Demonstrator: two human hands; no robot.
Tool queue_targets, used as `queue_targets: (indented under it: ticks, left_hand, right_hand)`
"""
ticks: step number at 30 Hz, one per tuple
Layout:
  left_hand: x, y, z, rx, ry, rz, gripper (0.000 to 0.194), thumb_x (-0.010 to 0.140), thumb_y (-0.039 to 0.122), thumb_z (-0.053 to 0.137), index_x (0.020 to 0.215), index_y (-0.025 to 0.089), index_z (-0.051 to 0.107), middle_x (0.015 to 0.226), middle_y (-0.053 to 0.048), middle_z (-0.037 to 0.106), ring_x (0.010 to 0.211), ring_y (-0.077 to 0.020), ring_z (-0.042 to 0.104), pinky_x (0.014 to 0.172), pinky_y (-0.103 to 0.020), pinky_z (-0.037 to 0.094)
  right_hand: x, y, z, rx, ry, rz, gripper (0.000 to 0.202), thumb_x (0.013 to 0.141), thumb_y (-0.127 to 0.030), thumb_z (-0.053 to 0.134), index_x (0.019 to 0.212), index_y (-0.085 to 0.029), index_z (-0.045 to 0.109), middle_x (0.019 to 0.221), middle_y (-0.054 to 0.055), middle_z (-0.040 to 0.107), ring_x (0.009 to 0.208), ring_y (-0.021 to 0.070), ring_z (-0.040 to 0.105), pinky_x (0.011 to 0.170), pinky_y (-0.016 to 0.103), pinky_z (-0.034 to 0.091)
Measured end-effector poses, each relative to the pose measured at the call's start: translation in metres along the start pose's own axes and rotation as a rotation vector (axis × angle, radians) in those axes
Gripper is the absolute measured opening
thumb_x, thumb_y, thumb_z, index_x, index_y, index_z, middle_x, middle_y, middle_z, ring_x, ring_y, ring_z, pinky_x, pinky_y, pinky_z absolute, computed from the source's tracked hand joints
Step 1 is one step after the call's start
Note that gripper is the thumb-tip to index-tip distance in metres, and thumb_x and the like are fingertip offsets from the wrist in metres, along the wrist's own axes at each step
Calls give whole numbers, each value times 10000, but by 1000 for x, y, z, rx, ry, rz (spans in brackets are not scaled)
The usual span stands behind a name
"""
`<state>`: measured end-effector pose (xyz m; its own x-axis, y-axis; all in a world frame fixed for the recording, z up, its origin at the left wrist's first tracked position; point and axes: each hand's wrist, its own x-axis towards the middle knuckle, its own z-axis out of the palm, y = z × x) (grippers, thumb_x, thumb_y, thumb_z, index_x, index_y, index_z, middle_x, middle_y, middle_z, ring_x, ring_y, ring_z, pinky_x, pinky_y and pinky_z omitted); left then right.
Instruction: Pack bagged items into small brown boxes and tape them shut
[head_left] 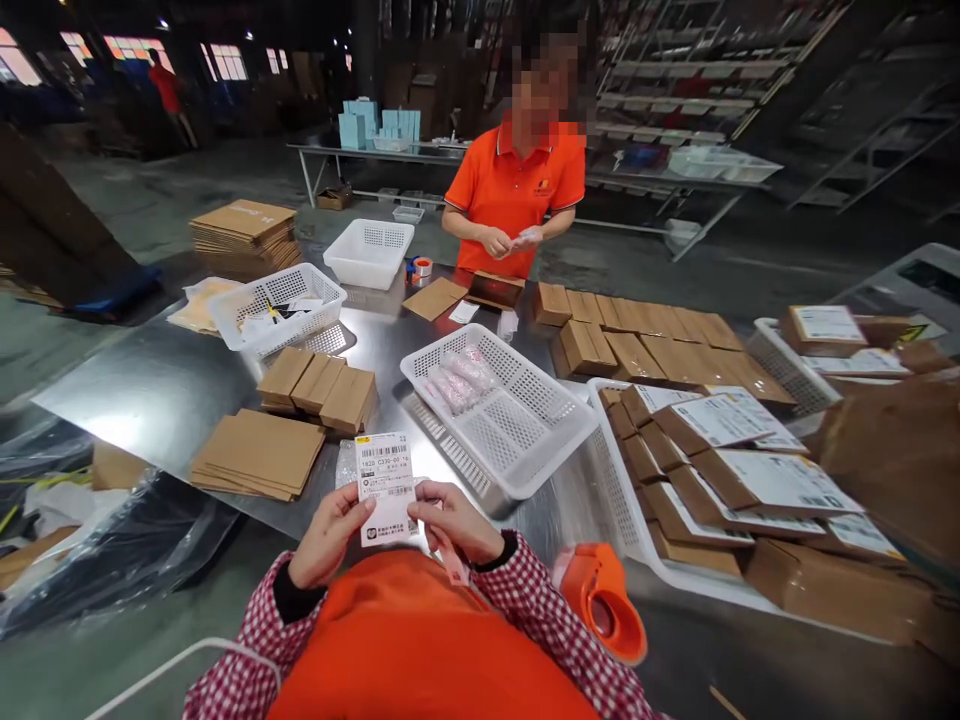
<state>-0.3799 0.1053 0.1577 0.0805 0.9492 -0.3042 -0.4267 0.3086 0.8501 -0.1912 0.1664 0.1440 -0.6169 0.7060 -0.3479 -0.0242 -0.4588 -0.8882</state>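
Between my two hands I hold up a white printed shipping label (386, 500) with barcodes and a yellow mark at its top. My left hand (328, 532) pinches its left edge, thumb in front. My right hand (461, 522) grips the right edge, and a pinkish strip (451, 560) hangs below that hand. Just behind the label lies clear bubble wrap (346, 465), partly hidden. A white perforated basket (517, 425) with several pink wrapped packets (459, 380) stands beyond my hands. To the right of my right forearm sits an orange tape dispenser (600, 600).
Flat cardboard (255, 450) and small cartons (326, 388) lie at left. A crate (626, 490) of labelled boxes (780, 480) stands at right, behind it rows of brown boxes (652, 340). Across the steel table (142, 370) a co-worker in an orange shirt (517, 185) stands with hands together.
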Motion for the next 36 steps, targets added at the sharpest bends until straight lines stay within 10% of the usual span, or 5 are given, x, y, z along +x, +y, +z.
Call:
queue_targets:
  ticks: [16,24,36]
  left_hand:
    - [-10,4,4,-184,170,-32,401,770,379,725,1088,135,703,1156,-136,702,1130,-299,618,967,-385,500]
    - [-10,-1,2,-13,-19,36,515,722,221,774,1208,178,609,1266,-129,646,1147,-298,611,987,-419,483]
    - [-9,-13,10,-45,37,91,506,783,239,724,1251,193,536,1313,-114,613,1218,-274,559,1037,-408,441]
  right_hand:
    - [-3,-1,11,27,2,-16,322,698,-438,732,774,-157,596,683,-46,589,379,41,498,346,169,347]
    - [-2,-1,10,17,19,-15,323,697,-443,732,754,-157,592,635,-54,576,377,51,498,348,170,362]
    - [-2,5,7,73,20,-15,329,702,-441,736,772,-155,591,651,-44,585,388,47,491,350,172,341]
